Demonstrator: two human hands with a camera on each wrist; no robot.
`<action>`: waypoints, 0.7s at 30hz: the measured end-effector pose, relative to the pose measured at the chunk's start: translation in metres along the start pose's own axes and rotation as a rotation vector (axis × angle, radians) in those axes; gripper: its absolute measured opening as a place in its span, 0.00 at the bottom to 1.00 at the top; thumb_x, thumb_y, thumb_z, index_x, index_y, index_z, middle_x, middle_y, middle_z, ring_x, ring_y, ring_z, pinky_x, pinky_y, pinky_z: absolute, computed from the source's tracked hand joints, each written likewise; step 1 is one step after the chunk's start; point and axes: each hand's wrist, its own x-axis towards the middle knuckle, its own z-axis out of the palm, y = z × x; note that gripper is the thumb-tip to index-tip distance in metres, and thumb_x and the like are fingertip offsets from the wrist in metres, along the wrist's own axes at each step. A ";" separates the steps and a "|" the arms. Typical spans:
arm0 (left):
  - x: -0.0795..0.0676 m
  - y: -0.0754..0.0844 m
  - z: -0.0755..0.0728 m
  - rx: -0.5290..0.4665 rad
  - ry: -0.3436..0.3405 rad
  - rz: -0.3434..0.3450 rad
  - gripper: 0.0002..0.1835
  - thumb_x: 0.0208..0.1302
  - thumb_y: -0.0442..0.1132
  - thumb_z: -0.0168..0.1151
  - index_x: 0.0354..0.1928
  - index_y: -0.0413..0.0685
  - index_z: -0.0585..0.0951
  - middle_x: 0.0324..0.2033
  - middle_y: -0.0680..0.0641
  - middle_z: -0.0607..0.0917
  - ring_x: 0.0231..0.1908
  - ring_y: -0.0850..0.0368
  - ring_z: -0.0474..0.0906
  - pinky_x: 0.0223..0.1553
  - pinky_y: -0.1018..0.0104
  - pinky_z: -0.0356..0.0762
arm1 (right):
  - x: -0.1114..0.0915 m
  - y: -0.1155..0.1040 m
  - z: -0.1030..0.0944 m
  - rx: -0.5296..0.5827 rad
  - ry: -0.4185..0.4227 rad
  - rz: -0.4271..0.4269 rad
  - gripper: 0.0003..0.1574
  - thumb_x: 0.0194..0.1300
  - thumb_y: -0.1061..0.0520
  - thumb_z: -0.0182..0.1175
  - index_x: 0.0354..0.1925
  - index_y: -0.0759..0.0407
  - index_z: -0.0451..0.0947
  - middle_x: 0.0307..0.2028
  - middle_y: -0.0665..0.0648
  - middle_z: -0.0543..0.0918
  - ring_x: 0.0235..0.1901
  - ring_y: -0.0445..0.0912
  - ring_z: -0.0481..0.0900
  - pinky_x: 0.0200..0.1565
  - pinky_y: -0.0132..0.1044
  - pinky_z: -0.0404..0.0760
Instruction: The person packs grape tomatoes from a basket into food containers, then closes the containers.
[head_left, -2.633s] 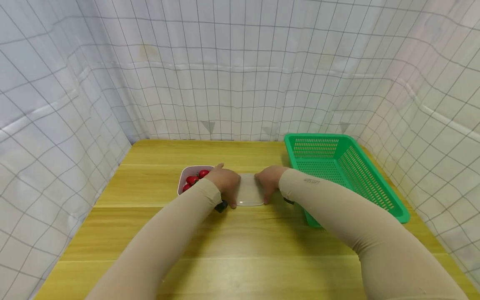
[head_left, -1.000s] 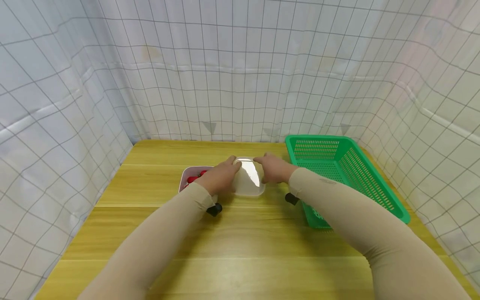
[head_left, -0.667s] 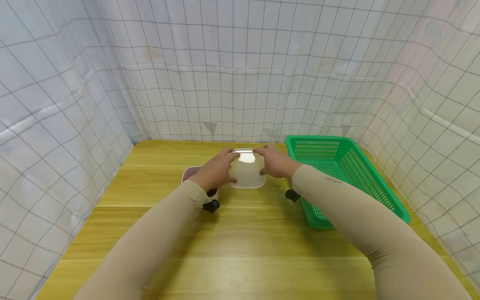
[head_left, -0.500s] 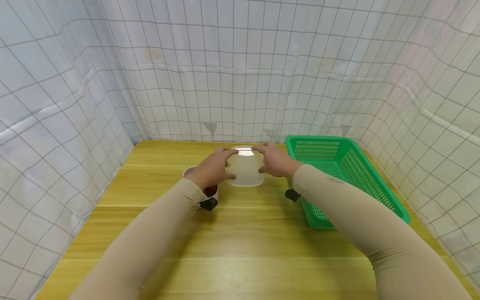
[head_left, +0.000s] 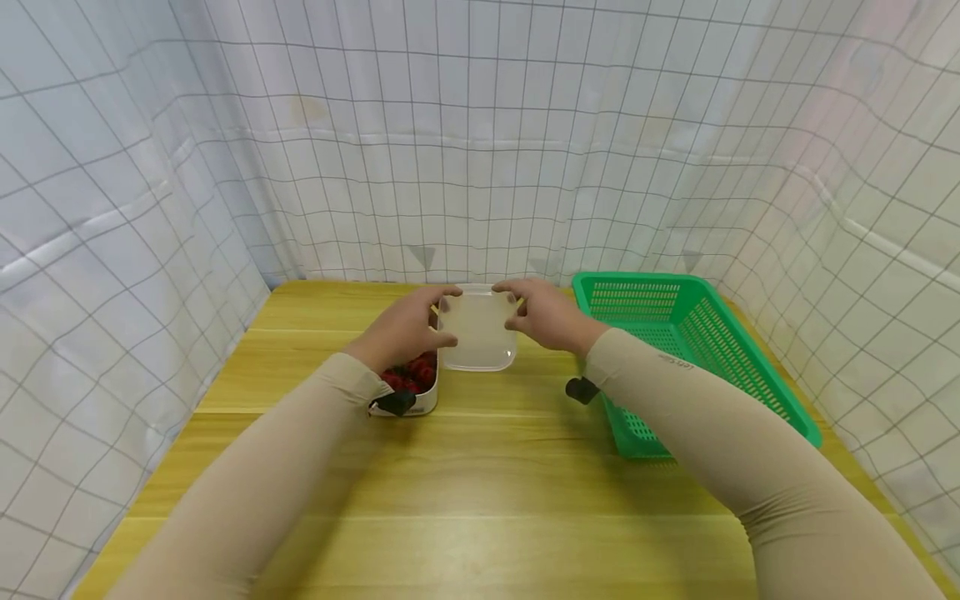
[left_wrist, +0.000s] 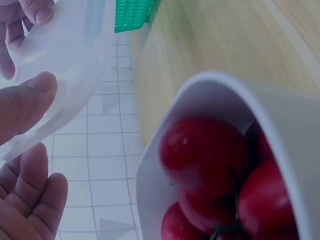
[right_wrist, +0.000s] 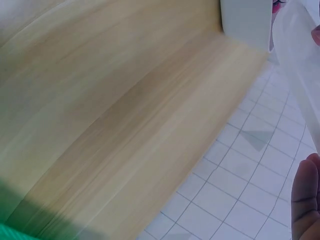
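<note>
A translucent plastic lid point(head_left: 478, 329) with rounded corners is held up off the table between both hands. My left hand point(head_left: 401, 329) pinches its left edge, thumb on the near face and fingers behind, as the left wrist view shows. On the opposite edge, my right hand point(head_left: 551, 318) grips with thumb and fingers. Below and beside the left hand stands a white container point(head_left: 426, 403) of red tomatoes point(head_left: 412, 373), partly hidden by that hand and wrist. Large in the left wrist view are the tomatoes point(left_wrist: 205, 155) inside the container's rim point(left_wrist: 215, 76).
A green slotted plastic basket point(head_left: 750, 367) stands at the right side of the wooden table point(head_left: 480, 500). Grid-patterned white curtains point(head_left: 495, 167) enclose the table at the back and both sides.
Both hands have lifted the lid off the table, moved it away from the body, then left toward the tomato container. The container and basket stay in place.
</note>
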 end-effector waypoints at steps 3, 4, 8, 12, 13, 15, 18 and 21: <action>-0.003 -0.001 -0.004 0.010 0.016 0.001 0.38 0.65 0.43 0.76 0.75 0.53 0.71 0.53 0.45 0.80 0.45 0.50 0.81 0.42 0.58 0.81 | -0.001 -0.004 0.000 -0.003 0.029 -0.027 0.35 0.73 0.59 0.67 0.74 0.52 0.72 0.59 0.62 0.80 0.48 0.52 0.88 0.45 0.44 0.87; -0.004 -0.001 -0.006 0.014 0.020 0.001 0.37 0.66 0.43 0.75 0.74 0.54 0.71 0.52 0.45 0.80 0.44 0.50 0.81 0.41 0.58 0.81 | -0.001 -0.005 0.001 -0.001 0.038 -0.033 0.34 0.74 0.59 0.66 0.74 0.52 0.73 0.58 0.61 0.80 0.47 0.52 0.88 0.45 0.44 0.87; -0.009 0.000 -0.011 0.020 0.040 0.000 0.32 0.70 0.44 0.72 0.73 0.55 0.72 0.50 0.45 0.80 0.41 0.50 0.81 0.37 0.58 0.80 | -0.002 -0.010 0.002 0.036 0.078 -0.043 0.28 0.76 0.58 0.64 0.71 0.53 0.76 0.54 0.59 0.81 0.45 0.51 0.87 0.44 0.43 0.86; -0.013 -0.001 -0.014 0.033 0.067 0.005 0.28 0.73 0.45 0.69 0.72 0.56 0.73 0.47 0.46 0.81 0.39 0.51 0.81 0.35 0.59 0.79 | -0.001 -0.015 0.003 0.070 0.118 -0.047 0.22 0.78 0.57 0.62 0.67 0.53 0.77 0.51 0.58 0.83 0.43 0.50 0.86 0.44 0.43 0.86; -0.014 -0.001 -0.015 0.037 0.074 0.007 0.27 0.74 0.45 0.68 0.71 0.57 0.73 0.47 0.46 0.81 0.40 0.51 0.81 0.36 0.59 0.79 | -0.001 -0.016 0.003 0.073 0.127 -0.049 0.21 0.78 0.56 0.62 0.66 0.54 0.77 0.51 0.57 0.83 0.43 0.50 0.86 0.43 0.42 0.86; -0.016 -0.002 -0.016 0.041 0.087 0.011 0.25 0.76 0.45 0.65 0.71 0.57 0.73 0.45 0.47 0.81 0.40 0.51 0.82 0.36 0.60 0.79 | -0.001 -0.018 0.003 0.082 0.141 -0.053 0.19 0.78 0.56 0.61 0.64 0.54 0.77 0.49 0.57 0.84 0.42 0.49 0.85 0.42 0.42 0.85; -0.020 -0.003 -0.018 0.047 0.099 0.017 0.23 0.78 0.45 0.63 0.70 0.58 0.73 0.43 0.48 0.83 0.39 0.51 0.83 0.35 0.59 0.80 | 0.000 -0.022 0.004 0.124 0.151 -0.058 0.18 0.78 0.56 0.61 0.62 0.57 0.74 0.45 0.57 0.84 0.40 0.49 0.84 0.40 0.41 0.84; -0.024 -0.004 -0.019 0.063 0.105 0.030 0.21 0.78 0.44 0.62 0.68 0.56 0.73 0.42 0.49 0.85 0.38 0.52 0.84 0.35 0.58 0.80 | 0.001 -0.025 0.005 0.147 0.160 -0.068 0.19 0.78 0.56 0.61 0.62 0.58 0.72 0.43 0.56 0.83 0.37 0.49 0.83 0.39 0.40 0.82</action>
